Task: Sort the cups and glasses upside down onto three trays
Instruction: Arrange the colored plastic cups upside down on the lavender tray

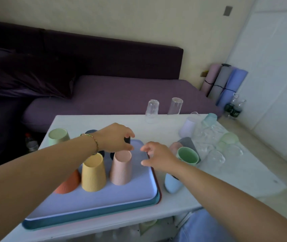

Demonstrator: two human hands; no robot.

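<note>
Lavender tray (130,194) at centre bears several upturned cups (121,168); our left hand (116,137) grips a dark cup (127,139) there, our right hand (156,156) hovers loose, empty. Glasses (215,157) at right remain unsorted, we judge.

Lilac tray (135,189): smooth plastic, soft sheen; teal tray (80,221) under it, same finish. Yellow cup (93,173) and pink cup (121,169): matt plastic, fine vertical ribbing on the lower half. Dark cup (127,139), 12 o'clock of the pink one: matt. Clear glasses (216,157), 3 o'clock of the trays: glossy, transparent. Table (174,201): white, smooth, matt. Sofa (121,91), 12 o'clock: purple cloth. Bracelet (94,142): shiny gold-coloured metal.
</note>
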